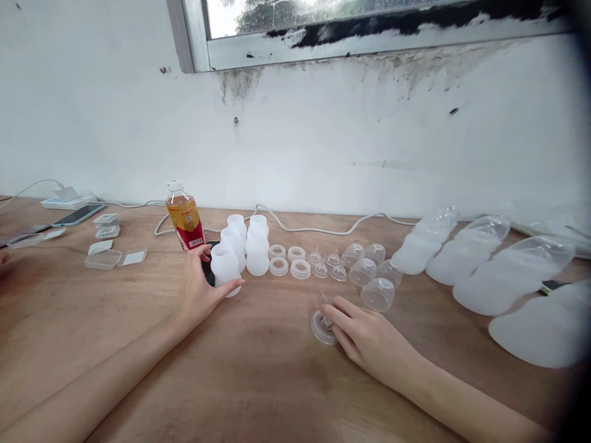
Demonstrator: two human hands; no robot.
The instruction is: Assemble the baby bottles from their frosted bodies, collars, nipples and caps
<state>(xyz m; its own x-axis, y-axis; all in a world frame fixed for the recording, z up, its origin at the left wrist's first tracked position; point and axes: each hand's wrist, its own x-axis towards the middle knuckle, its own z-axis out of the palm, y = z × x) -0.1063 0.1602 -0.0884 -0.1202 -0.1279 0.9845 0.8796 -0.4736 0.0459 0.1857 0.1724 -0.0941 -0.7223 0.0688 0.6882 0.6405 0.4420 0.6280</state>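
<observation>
My left hand (203, 280) is wrapped around the front-left frosted white baby bottle body (223, 263), its thumb across the base and its fingertips behind. The bottle stands upright beside several alike ones (257, 246). With closed fingertips my right hand (364, 329) pinches a clear bottle nipple (327, 322), set in a translucent collar ring (318, 332) close to the tabletop. Behind it lie several loose collar rings (300, 269), several clear nipples (338, 272) and several clear dome caps (377, 295).
Rows of capped frosted bottles (489, 271) stand at the right. A drink bottle (184, 215) stands behind my left hand, near a dark object partly hidden by it. Farther left are small plastic cases (107, 232) and a phone (78, 215). A white cable (318, 231) runs along the wall.
</observation>
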